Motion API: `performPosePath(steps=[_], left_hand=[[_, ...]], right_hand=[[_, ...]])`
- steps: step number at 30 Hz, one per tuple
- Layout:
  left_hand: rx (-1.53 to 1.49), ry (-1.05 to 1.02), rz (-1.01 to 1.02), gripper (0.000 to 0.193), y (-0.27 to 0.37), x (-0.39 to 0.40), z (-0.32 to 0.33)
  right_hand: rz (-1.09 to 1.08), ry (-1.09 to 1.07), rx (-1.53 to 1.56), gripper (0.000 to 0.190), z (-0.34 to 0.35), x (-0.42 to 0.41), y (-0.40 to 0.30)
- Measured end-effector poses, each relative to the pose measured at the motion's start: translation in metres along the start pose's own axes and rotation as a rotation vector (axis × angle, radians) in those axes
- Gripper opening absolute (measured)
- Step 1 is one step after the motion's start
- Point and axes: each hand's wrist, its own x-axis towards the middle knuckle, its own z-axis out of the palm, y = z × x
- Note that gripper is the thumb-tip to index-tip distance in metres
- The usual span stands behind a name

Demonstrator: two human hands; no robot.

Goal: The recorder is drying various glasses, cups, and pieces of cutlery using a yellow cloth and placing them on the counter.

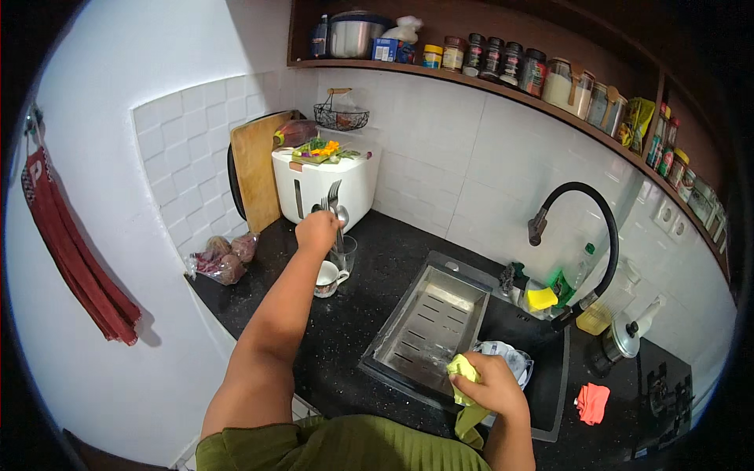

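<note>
My left hand (pixel 318 231) is closed around a bunch of forks and spoons (pixel 334 194), tines and bowls pointing up. It holds them over the far left of the black speckled counter (pixel 330 329). Directly below stand a clear drinking glass (pixel 350 253) and a white patterned cup (pixel 326 282); whether the handles reach into the glass is hard to tell. My right hand (pixel 498 382) grips a crumpled yellow-green cloth (pixel 464 374) above the near edge of the sink. Under that hand, partly hidden, dishes (pixel 511 357) lie in the black basin (pixel 545 377). Beside them sits a slotted steel drainer tray (pixel 431 324).
A black flexible tap (pixel 609 235) arches over the sink. Behind it are a yellow sponge (pixel 541 299) and a green-labelled bottle (pixel 568 282). A moka pot (pixel 618 344) and an orange cloth (pixel 592 403) stand right; a white bin (pixel 318 182) and bagged produce (pixel 227 259) sit left.
</note>
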Motion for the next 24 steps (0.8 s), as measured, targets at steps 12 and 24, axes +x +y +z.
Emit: performPosePath(steps=[12, 24], left_hand=[[0.313, -0.354, -0.094, 0.035, -0.007, 0.002, 0.019], [-0.059, -0.289, -0.070, 0.020, -0.028, -0.063, -0.060]], right_hand=[[0.030, 0.012, -0.027, 0.027, -0.001, 0.001, 0.001], [0.043, 0.027, -0.052, 0.025, -0.003, 0.002, -0.002]])
